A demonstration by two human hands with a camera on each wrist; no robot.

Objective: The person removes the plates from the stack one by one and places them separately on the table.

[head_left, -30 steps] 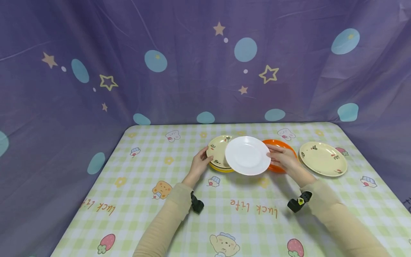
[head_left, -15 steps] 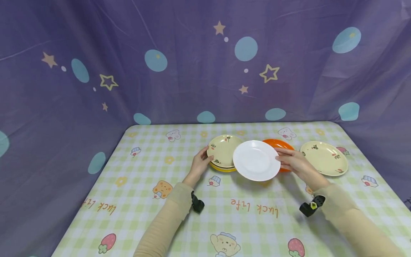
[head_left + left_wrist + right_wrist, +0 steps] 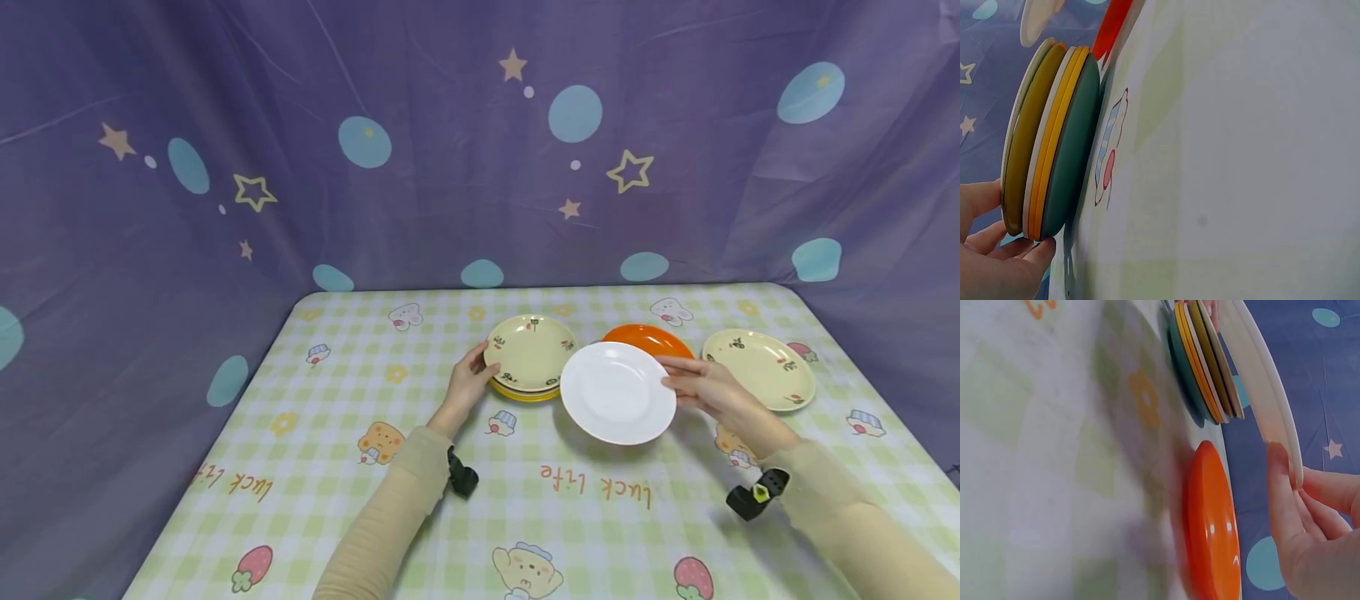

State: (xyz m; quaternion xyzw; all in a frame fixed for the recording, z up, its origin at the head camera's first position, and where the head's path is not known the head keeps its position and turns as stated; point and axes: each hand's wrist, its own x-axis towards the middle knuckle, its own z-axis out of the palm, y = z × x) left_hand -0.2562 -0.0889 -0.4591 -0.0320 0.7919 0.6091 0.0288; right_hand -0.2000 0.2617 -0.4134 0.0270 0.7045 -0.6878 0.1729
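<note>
My right hand (image 3: 712, 392) pinches the right rim of a white plate (image 3: 617, 393), thumb on one face and fingers on the other. The white plate is held in the air, slightly tilted, partly covering an orange plate (image 3: 647, 337) in the head view. On the left, my left hand (image 3: 467, 385) grips the left edge of a stack of plates (image 3: 1038, 144), its thumb by the top rim and fingers along the lower rims. A cream plate with small printed figures (image 3: 528, 354) tops that stack; olive, white, yellow and green plates show below it in the left wrist view.
A larger cream plate with printed figures (image 3: 763, 372) lies on the table at the right, beyond my right hand. The checked tablecloth (image 3: 570, 533) covers the table. Behind its far edge hangs a purple curtain (image 3: 450, 208) with stars.
My right hand has carried the white plate right and toward me, away from over the stack, uncovering the top cream plate. My left hand stays at the stack's left edge.
</note>
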